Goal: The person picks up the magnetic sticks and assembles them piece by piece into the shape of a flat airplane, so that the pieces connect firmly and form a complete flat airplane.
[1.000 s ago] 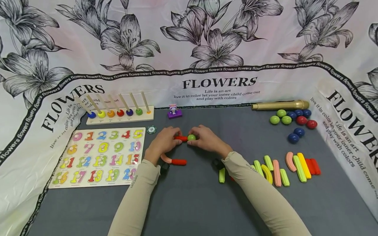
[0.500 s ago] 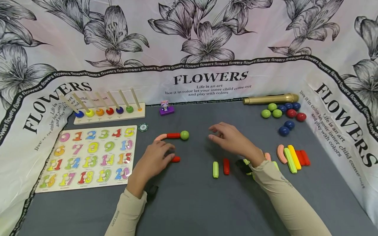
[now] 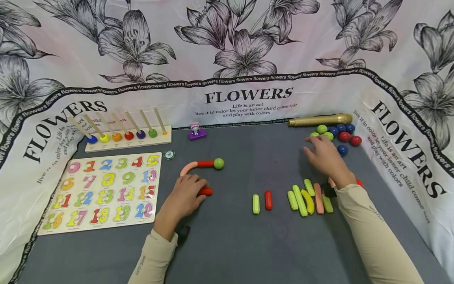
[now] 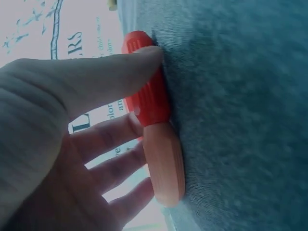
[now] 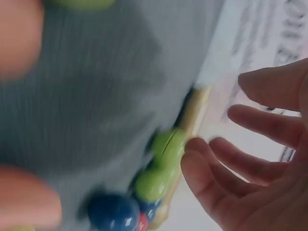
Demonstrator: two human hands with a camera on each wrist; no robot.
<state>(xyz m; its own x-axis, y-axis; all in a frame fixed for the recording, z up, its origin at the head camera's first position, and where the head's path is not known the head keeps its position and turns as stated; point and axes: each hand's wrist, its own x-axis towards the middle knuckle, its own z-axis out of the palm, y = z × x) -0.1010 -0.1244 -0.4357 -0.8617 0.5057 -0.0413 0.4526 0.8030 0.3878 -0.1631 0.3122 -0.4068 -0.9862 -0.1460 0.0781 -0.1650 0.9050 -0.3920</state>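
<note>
In the head view my left hand (image 3: 184, 197) bends over the left end of a chain of toy pieces. From the left wrist, its thumb and fingers pinch a red stick (image 4: 154, 98), which joins end to end with a salmon-coloured curved stick (image 4: 164, 163). Farther back, the chain shows a salmon curve (image 3: 187, 168), another red stick (image 3: 205, 163) and a green ball (image 3: 218, 163) at its tip. My right hand (image 3: 326, 157) is spread over the far right, holding nothing, its fingertips close to several green balls (image 5: 168, 144). Blue balls (image 5: 113, 211) lie beside them.
A number board (image 3: 99, 193) and a peg stacker (image 3: 129, 140) stand left. A purple-based figurine (image 3: 196, 134) and a round chip (image 3: 169, 154) are behind the chain. Green (image 3: 256, 204) and red (image 3: 268, 200) sticks lie centre, more sticks right. A gold microphone (image 3: 319, 120) lies at the back.
My right hand has left the green ball at the chain's tip and swung right to the loose balls. My left hand has come down to the nearer red stick.
</note>
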